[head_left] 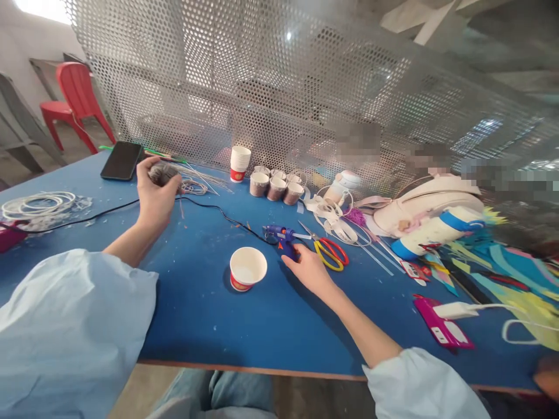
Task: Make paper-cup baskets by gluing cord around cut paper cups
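Note:
My left hand (156, 195) is raised over the left part of the blue table, its fingers closed round a ball of grey yarn (163, 173). On the right, my right hand (309, 269) is at the handle of a blue hot glue gun (285, 237), thumb along the grip and the other fingers partly hidden. The gun lies on its side, nozzle to the left, with a glue stick at its back. Between my hands, nearer to me, a white and red paper cup (248, 269) stands upright with its mouth up. Scissors (331, 253) with red and yellow handles lie just beyond my right hand.
At the back stand a stack of paper cups (240, 163) and several brown-wrapped cups (276, 188). A black cord (209, 205) crosses the table to the glue gun. A phone (121, 160) and coiled white cord (39, 203) lie left; a pink power strip (441, 323) and bottle (439, 231) right.

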Motion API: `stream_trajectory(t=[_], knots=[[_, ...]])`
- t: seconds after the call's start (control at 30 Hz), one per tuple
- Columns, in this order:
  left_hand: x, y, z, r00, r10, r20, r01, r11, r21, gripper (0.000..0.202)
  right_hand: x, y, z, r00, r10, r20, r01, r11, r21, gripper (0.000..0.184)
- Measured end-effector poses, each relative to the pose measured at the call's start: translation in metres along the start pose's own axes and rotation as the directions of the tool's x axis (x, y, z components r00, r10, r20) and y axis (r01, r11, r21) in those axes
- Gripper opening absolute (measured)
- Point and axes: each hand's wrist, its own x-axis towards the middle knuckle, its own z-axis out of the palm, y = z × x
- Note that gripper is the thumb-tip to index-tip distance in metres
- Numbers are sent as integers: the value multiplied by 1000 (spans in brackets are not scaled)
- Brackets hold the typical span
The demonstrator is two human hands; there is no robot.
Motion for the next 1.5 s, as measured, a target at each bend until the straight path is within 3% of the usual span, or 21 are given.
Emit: stream_trajectory(t=[0.1,0.37,0.47,0.57,0.7,0.83,0.97,1.1,1.23,1.3,1.33,1.4,1.43,1.5], knots=[[-10,-1,0,999,-27,34,26,999,20,56,-6,-4,-2,1000,-11,20,12,999,-37,15],[-21,-2,1,994,-66,90,63,997,32,55,-62,-14,-21,993,-57,104,63,997,-53,14],[-23,-2,1,991,-73,110,69,997,42,55,-69,-15,-22,989,-67,129,72,997,-39,14],[-27,-9,1,975,-49,215,16,988,151,55,-67,-14,-21,991,-64,120,68,997,-31,14],[-33,-27,8,898,18,440,-215,891,401,52,-65,-12,-16,998,-24,64,26,999,-35,13],[-42,-37,15,793,-14,608,-331,829,451,52,-65,-10,-12,999,36,34,-35,999,-26,19],[-52,-31,8,686,-79,723,-427,761,488,52,-67,-8,-10,996,82,36,-81,997,-13,24],[-62,-16,-6,669,-141,730,-460,693,555,52,-68,-6,-14,992,85,95,-87,996,11,26],[-59,1,-20,681,-173,712,-458,658,598,46,-61,4,-43,977,85,195,-102,992,78,28],[-50,11,-21,726,-187,662,-375,699,609,46,-50,10,-67,959,162,233,-207,961,184,29],[-44,16,-20,769,-209,604,-262,759,596,47,-42,13,-80,956,201,211,-250,939,236,30],[-32,27,-10,823,-313,474,86,894,441,50,-19,15,-104,971,224,83,-238,888,394,30],[-26,32,-2,813,-387,434,268,912,312,51,-6,14,-113,976,216,38,-211,874,438,32],[-15,41,18,753,-497,431,529,847,54,50,23,7,-124,982,186,-27,-147,848,509,36]])
